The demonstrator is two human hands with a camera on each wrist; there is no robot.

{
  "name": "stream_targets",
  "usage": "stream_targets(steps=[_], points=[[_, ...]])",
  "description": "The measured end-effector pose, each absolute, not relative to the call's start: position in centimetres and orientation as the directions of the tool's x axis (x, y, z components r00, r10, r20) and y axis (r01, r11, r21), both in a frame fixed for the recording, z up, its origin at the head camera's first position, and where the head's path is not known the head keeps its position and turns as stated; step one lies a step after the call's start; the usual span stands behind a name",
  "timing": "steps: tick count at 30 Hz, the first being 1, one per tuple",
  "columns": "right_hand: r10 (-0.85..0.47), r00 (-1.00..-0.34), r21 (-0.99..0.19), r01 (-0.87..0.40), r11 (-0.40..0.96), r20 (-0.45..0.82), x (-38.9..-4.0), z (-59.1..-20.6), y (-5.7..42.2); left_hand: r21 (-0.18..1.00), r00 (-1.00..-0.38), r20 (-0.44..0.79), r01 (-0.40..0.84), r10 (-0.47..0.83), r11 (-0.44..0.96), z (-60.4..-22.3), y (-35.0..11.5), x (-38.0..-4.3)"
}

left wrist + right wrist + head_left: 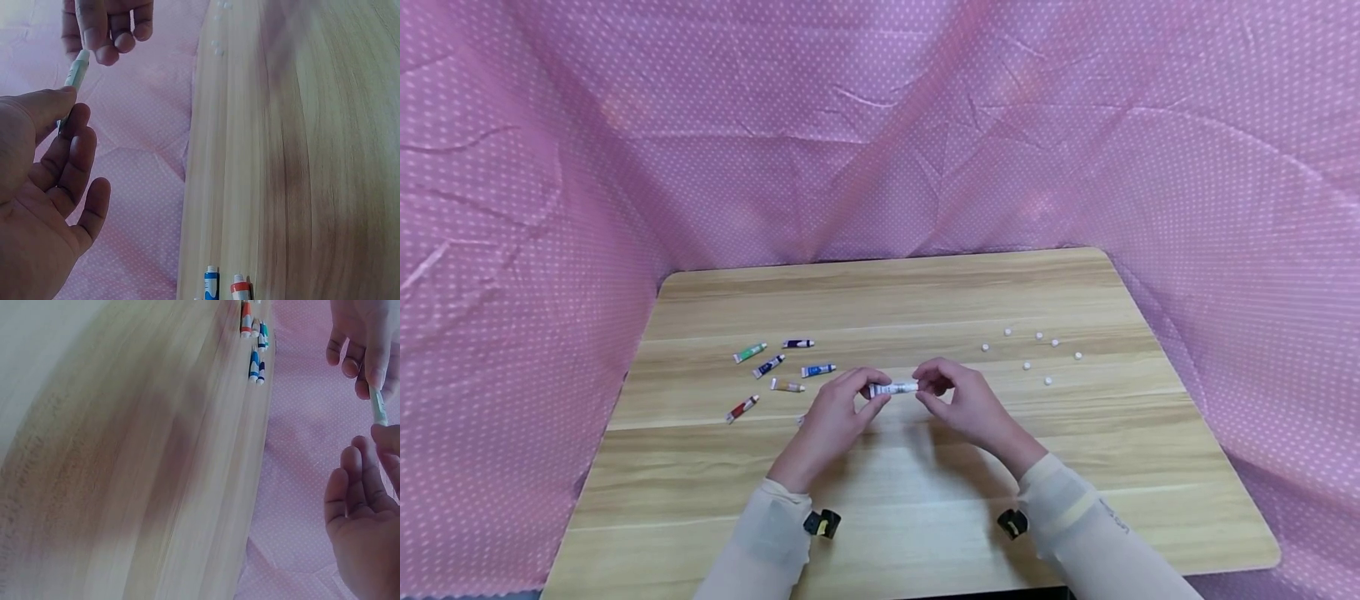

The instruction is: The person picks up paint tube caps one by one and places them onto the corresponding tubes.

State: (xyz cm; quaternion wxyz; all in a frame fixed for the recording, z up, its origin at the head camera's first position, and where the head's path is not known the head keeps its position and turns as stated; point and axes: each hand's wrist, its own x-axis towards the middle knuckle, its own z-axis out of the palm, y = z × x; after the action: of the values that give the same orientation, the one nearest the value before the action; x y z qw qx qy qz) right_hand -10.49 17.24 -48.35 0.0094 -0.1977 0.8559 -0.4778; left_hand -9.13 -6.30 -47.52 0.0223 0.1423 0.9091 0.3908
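A small white paint tube (891,388) is held level above the table, between both hands. Its crimped end is pinched by the thumb and fingertips of my left hand (831,417). At the narrow end, my right hand (966,406) pinches the tip between thumb and forefinger, with its other fingers loosely bent. That tip is mostly hidden by the fingers; in the left wrist view a pale end of the tube (77,72) shows just below the right fingertips. Left of the hands lie a blue tube (818,371) and an ochre tube (787,385).
More tubes lie at left: green (749,352), purple (798,343), dark blue (769,366), red (742,409). Another is partly hidden behind the left hand. Several small white caps (1027,366) are scattered at right on the wooden table (910,300). Pink dotted cloth (880,183) surrounds it.
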Motion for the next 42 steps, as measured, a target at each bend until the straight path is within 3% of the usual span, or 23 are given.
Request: stream_targets(steps=[31,37,42], points=[[-0.355,-0.933,-0.861,-0.226,0.455,0.058,-9.91,-48.52,17.00,0.730,-0.957,0.085,0.249,0.276,0.636,-47.41,-5.98,-8.71],[-0.352,-0.933,-0.862,-0.233,0.450,0.069,-9.91,-48.64,17.03,0.720,-0.962,0.069,0.232,0.265,0.654,-47.38,-6.00,-8.72],[-0.344,-0.927,-0.845,-0.300,0.442,0.149,-9.85,-48.67,16.89,0.721,-0.966,0.055,0.214,0.254,0.660,-47.42,-6.07,-8.73]])
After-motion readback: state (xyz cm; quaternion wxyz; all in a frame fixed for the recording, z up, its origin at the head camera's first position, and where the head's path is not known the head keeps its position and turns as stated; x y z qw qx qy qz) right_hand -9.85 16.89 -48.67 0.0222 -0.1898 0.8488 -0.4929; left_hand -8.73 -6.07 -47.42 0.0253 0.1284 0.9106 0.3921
